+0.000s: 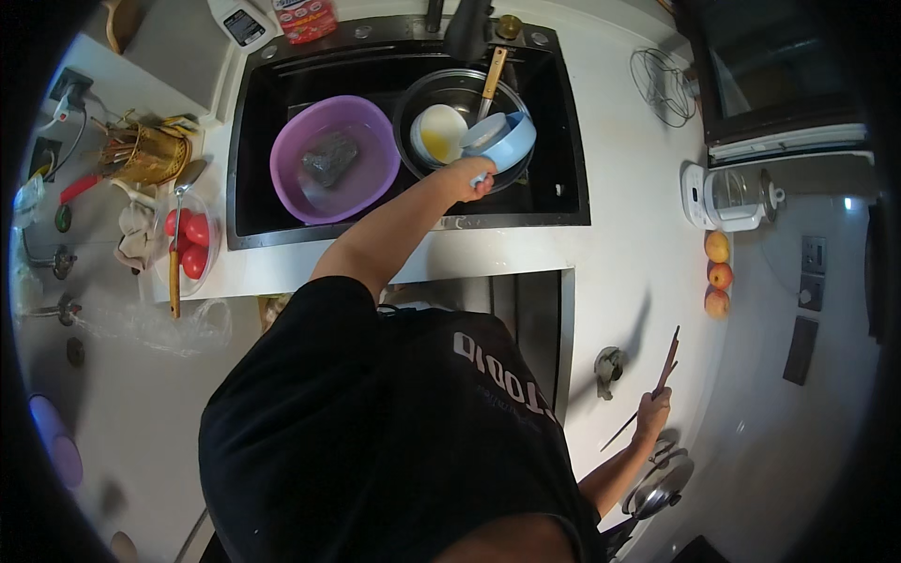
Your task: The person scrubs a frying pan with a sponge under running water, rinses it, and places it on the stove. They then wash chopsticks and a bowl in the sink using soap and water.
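Note:
My left hand (467, 180) reaches over the sink, its fingers closed on the edge of a light-blue bowl (514, 143). The bowl is tilted above a dark pan (410, 108) in the right part of the sink. A white bowl (443, 122) with yellow liquid sits in that pan, and a wooden-handled utensil (493, 80) leans there. To the left stands a purple basin (286, 192) holding water and a grey, plastic-looking bundle (330, 159). Out over the right counter, my right hand (653, 413) grips dark chopsticks (668, 361).
The black sink (253, 202) has a faucet (466, 33) at the back. Tomatoes in a clear bowl (214, 239) with a ladle across it stand left. Fruits (719, 274), a white appliance (694, 197), a lidded steel pot (662, 486) and a small dark-green item (609, 368) are right.

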Motion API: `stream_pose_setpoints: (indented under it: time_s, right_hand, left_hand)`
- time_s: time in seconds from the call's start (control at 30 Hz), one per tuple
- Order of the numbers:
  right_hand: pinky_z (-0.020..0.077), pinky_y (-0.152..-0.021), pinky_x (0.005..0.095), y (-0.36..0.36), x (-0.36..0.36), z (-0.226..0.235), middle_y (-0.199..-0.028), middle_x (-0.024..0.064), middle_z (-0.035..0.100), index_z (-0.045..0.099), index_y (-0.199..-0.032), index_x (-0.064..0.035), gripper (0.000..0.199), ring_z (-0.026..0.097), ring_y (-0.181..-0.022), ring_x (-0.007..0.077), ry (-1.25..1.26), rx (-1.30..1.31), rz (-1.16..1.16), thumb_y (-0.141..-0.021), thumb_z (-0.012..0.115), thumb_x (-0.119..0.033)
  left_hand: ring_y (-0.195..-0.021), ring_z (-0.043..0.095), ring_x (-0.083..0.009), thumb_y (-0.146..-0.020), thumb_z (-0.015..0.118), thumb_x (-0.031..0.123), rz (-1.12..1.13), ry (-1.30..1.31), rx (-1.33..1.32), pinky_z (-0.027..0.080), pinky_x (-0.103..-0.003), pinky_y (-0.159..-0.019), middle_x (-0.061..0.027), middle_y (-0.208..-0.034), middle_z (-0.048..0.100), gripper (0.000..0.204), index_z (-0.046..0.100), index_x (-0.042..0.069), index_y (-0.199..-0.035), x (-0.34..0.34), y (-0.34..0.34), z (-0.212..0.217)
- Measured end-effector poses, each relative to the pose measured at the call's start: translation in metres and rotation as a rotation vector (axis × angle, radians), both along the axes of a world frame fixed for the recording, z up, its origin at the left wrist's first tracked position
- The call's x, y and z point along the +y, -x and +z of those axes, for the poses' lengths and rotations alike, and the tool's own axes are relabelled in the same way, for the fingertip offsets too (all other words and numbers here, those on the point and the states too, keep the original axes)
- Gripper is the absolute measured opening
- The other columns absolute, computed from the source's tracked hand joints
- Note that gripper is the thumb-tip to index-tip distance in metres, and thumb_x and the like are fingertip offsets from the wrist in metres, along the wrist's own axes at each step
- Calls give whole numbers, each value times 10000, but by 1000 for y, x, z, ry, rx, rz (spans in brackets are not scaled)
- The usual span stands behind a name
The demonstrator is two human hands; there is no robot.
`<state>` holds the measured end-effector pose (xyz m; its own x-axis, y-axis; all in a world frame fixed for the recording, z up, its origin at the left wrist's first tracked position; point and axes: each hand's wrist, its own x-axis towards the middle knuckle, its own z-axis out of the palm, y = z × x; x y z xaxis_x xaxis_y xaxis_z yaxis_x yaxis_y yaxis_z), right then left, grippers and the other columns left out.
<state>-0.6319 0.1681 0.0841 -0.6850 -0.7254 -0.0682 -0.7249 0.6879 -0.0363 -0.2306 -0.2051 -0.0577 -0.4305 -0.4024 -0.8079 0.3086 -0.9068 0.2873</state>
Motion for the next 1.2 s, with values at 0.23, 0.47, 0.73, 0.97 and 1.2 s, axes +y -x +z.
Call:
stream_pose_setpoints:
  time_s: [0.23,0.47,0.73,0.97,1.2]
  right_hand:
    - [419,-584,446,-27,-24,8,-669,234,539,435,-819,-3,114,548,-644,401,-16,-32,24,-723,450,-62]
    - [414,-587,448,-48,-35,11,-647,242,526,438,-820,4,127,535,-626,408,-9,-43,96,-715,446,-67]
    - [425,-603,452,-77,-80,4,-691,253,555,452,-861,11,177,561,-678,409,-126,-86,155,-703,457,-69]
    - [424,-622,488,-104,-144,-12,-708,250,560,414,-866,-15,192,541,-704,432,-171,-79,208,-690,467,-68]
    - [456,-647,466,-116,-198,-35,-733,251,577,415,-903,-22,210,563,-706,418,-146,-25,257,-710,468,-87]
  left_hand:
    - [-491,446,-101,-718,553,76,74,-125,52,319,-150,-362,-50,-630,446,149,419,52,-779,-10,4,-24]
    - [-513,467,-120,-716,558,67,18,-200,16,349,-152,-375,-69,-638,455,175,431,54,-835,-15,10,-36]
    - [-601,507,-173,-766,551,120,-1,-99,2,431,-205,-422,-126,-766,475,257,407,31,-959,-14,9,-38]
    - [-899,529,-326,-803,530,180,-56,113,-99,522,-408,-727,-213,-1089,435,465,330,-1,-1182,-6,-23,8]
    - [-1064,421,-381,-817,506,190,410,38,-226,440,-456,-839,-174,-1258,324,461,342,64,-1230,-9,-64,-19]
